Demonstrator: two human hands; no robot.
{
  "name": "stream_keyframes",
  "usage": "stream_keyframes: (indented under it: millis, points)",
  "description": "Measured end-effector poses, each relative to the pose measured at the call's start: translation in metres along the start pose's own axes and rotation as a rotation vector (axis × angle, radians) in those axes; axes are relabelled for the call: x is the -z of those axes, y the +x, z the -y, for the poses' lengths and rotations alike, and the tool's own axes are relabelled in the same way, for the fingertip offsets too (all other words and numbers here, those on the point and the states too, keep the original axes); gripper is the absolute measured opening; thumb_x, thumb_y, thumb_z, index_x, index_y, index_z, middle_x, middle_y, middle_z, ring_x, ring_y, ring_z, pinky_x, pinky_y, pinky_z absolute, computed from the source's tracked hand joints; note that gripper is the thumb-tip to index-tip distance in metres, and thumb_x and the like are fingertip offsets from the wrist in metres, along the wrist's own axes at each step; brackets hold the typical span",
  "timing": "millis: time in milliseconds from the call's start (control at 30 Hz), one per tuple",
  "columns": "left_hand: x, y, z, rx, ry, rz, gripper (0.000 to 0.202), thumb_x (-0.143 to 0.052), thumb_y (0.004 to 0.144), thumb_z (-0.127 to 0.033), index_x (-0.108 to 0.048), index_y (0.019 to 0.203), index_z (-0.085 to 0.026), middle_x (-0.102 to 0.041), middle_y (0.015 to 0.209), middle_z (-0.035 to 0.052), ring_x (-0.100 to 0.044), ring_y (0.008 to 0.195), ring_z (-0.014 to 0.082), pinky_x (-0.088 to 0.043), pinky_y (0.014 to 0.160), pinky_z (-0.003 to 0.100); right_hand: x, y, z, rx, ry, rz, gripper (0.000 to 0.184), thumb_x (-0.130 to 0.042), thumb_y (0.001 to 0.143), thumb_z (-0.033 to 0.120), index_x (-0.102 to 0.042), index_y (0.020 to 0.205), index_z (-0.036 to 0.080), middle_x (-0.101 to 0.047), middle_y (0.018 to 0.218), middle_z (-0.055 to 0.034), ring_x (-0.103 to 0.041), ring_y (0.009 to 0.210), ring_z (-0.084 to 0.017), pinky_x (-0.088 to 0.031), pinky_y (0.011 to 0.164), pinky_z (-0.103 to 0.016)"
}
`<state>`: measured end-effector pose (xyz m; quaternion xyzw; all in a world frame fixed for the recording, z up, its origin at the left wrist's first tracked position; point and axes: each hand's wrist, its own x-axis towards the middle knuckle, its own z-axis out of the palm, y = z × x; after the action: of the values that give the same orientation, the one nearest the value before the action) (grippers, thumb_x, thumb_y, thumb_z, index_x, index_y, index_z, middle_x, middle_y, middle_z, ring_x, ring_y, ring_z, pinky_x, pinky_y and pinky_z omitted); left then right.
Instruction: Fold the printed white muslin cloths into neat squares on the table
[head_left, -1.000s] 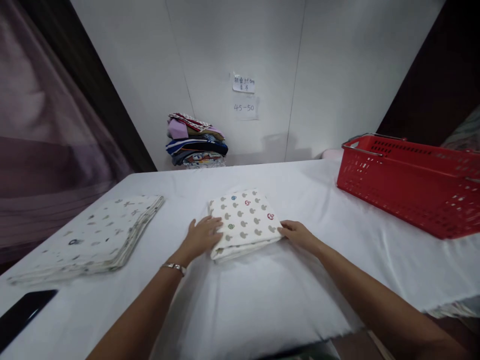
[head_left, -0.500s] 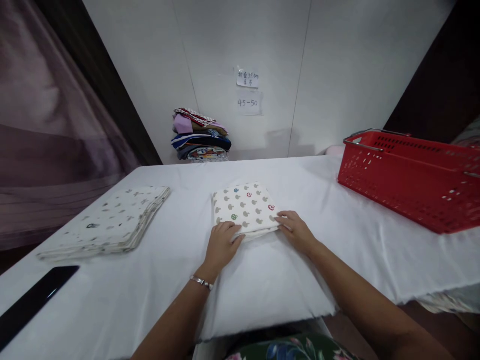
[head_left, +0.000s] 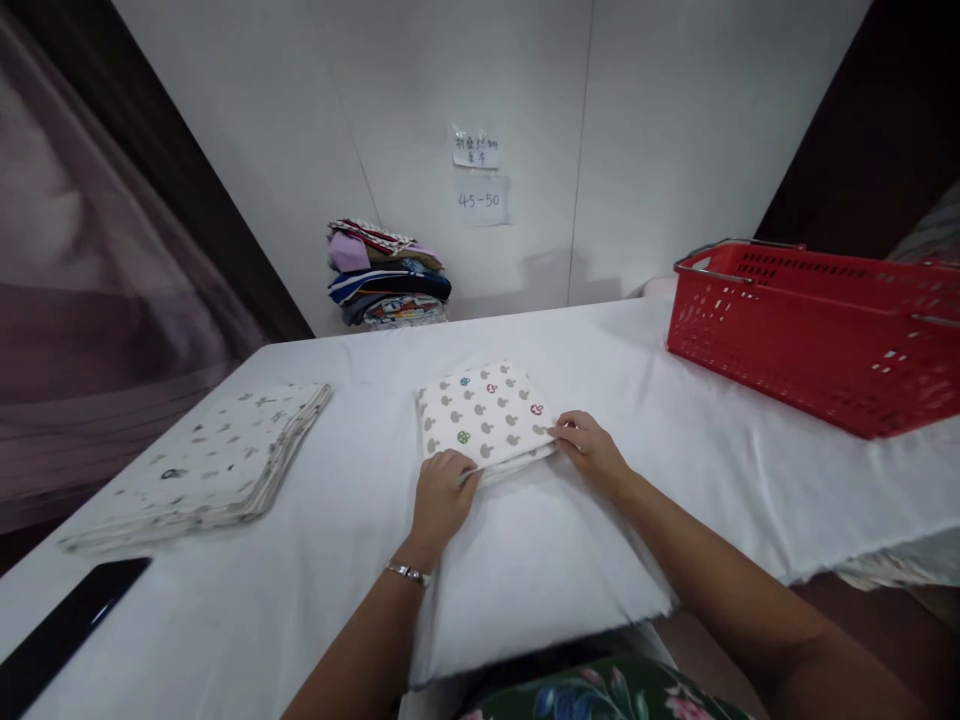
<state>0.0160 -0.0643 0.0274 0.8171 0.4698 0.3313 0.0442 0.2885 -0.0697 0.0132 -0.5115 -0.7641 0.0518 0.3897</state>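
Note:
A folded white cloth (head_left: 484, 408) with a mushroom print lies in the middle of the table. Most of its mushrooms are grey; a few are blue, red and green. My left hand (head_left: 442, 500) pinches its near left corner, thumb below and fingers on top. At the near right corner, my right hand (head_left: 590, 452) grips the edge between thumb and fingers. The near edge is slightly raised, so the layers beneath show. Left of my hands lies a larger folded cloth (head_left: 217, 450) with a small scattered print, untouched.
A red plastic basket (head_left: 787, 340) with metal handles stands at the right. At the near left lies a black flat device (head_left: 67, 630). Several folded fabrics form a stack (head_left: 390, 280) against the wall. White cloth covers the table (head_left: 360, 580).
My fingers have closed on the cloth's near corners, and its near edge is lifted a little. The whole view has shifted and tilted slightly.

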Motion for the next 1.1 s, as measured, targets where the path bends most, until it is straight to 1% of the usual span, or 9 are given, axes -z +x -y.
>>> stream_keyframes:
  millis: [167,267,400,467,567,667,733,900,1100]
  points:
    - [-0.003,-0.001,0.001,-0.026,0.016,-0.015,0.009,-0.054,0.083,-0.023,-0.054,0.074,-0.02,-0.06,0.079,0.0009,-0.053,0.08,0.0171,-0.038,0.077,0.033,0.004,-0.001,0.003,-0.039,0.037,0.152,0.027,-0.048,0.085,0.018,-0.068,0.101,0.026,-0.06,0.102,-0.0053,-0.056,0.092,-0.018,-0.046,0.077,-0.03]
    - [-0.003,-0.001,0.002,-0.051,0.024,-0.026,0.007,-0.053,0.083,-0.022,-0.055,0.076,-0.02,-0.061,0.09,0.0026,-0.054,0.09,0.0183,-0.038,0.081,0.034,0.003,-0.001,-0.001,-0.099,0.175,0.091,0.028,-0.05,0.082,0.017,-0.068,0.102,0.025,-0.06,0.101,-0.0051,-0.056,0.089,-0.017,-0.046,0.074,-0.029]
    - [-0.001,0.0,-0.001,-0.077,0.085,0.001,0.003,-0.054,0.081,-0.02,-0.053,0.078,-0.021,-0.063,0.097,0.004,-0.055,0.098,0.0203,-0.038,0.085,0.036,-0.001,0.0,-0.012,-0.305,0.365,-0.048,0.031,-0.05,0.076,0.017,-0.067,0.102,0.021,-0.063,0.098,-0.0042,-0.057,0.079,-0.014,-0.045,0.065,-0.025]
    - [-0.001,0.004,-0.008,-0.092,0.132,0.021,0.002,-0.054,0.081,-0.022,-0.054,0.081,-0.02,-0.063,0.098,0.0049,-0.055,0.098,0.0216,-0.037,0.086,0.037,-0.005,-0.001,-0.018,-0.43,0.407,-0.077,0.034,-0.049,0.074,0.018,-0.066,0.104,0.02,-0.065,0.095,-0.003,-0.058,0.075,-0.014,-0.046,0.067,-0.026]
    - [-0.006,0.014,-0.026,-0.154,0.171,0.072,0.02,-0.056,0.081,-0.028,-0.055,0.1,-0.02,-0.062,0.107,0.0067,-0.053,0.103,0.0237,-0.036,0.09,0.04,-0.009,-0.002,-0.023,-0.559,0.483,-0.037,0.035,-0.047,0.075,0.021,-0.064,0.106,0.018,-0.067,0.082,-0.0004,-0.057,0.063,-0.012,-0.047,0.065,-0.025]
    - [-0.02,0.027,-0.049,-0.21,0.179,0.135,0.039,-0.057,0.081,-0.03,-0.049,0.118,-0.022,-0.057,0.116,0.0076,-0.05,0.107,0.0247,-0.036,0.091,0.041,-0.012,-0.002,-0.025,-0.543,0.529,0.015,0.033,-0.047,0.078,0.025,-0.063,0.105,0.017,-0.063,0.07,0.0021,-0.054,0.054,-0.01,-0.046,0.06,-0.023]
    - [-0.032,0.036,-0.061,-0.215,0.189,0.165,0.043,-0.059,0.08,-0.028,-0.047,0.122,-0.023,-0.055,0.119,0.0077,-0.049,0.107,0.0251,-0.037,0.089,0.04,-0.012,-0.002,-0.025,-0.52,0.562,0.017,0.033,-0.047,0.078,0.025,-0.061,0.106,0.017,-0.062,0.069,0.0027,-0.053,0.052,-0.009,-0.045,0.058,-0.022]
    - [-0.054,0.053,-0.068,-0.107,0.154,0.188,0.021,-0.055,0.082,-0.024,-0.058,0.102,-0.023,-0.06,0.097,0.0046,-0.052,0.093,0.0227,-0.041,0.079,0.036,-0.01,-0.002,-0.026,-0.53,0.597,0.008,0.034,-0.048,0.076,0.025,-0.06,0.106,0.017,-0.063,0.073,0.0017,-0.051,0.05,-0.008,-0.044,0.054,-0.022]
    - [-0.058,0.054,-0.06,0.097,-0.052,0.059,0.012,-0.051,0.084,-0.027,-0.061,0.089,-0.022,-0.06,0.087,0.0023,-0.054,0.086,0.0189,-0.042,0.077,0.031,-0.006,0.0,-0.023,-0.598,0.513,0.061,0.028,-0.048,0.077,0.027,-0.062,0.099,0.017,-0.063,0.067,0.0022,-0.049,0.045,-0.008,-0.04,0.049,-0.021]
